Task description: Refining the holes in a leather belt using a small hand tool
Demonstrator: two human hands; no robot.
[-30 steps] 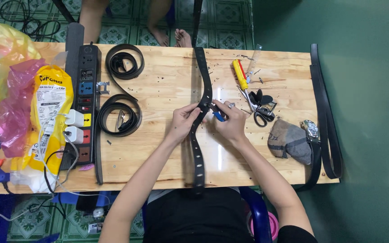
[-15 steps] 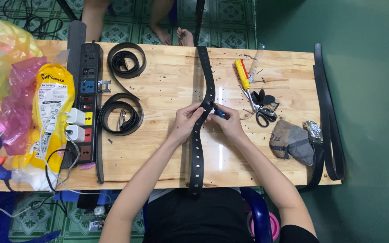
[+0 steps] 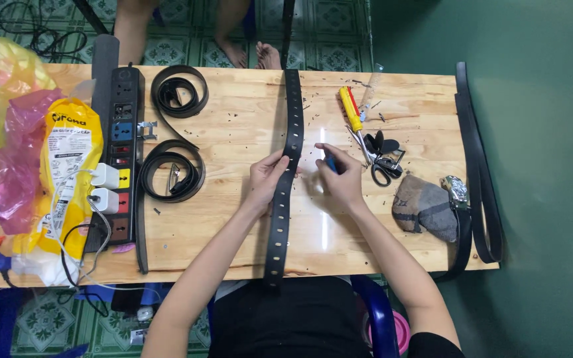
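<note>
There, in the middle of the frame, the left hand (image 3: 268, 178) pinched the long black belt (image 3: 285, 192) lying down the table (image 3: 233, 245). The right hand (image 3: 339, 178) gripped a small blue tool (image 3: 329, 161) beside it. Many holes showed already below; the upper stretch looked plain.

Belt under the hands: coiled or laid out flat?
Laid out flat. The belt runs straight across the table, its near end over the edge; the left hand pinches it.
</note>
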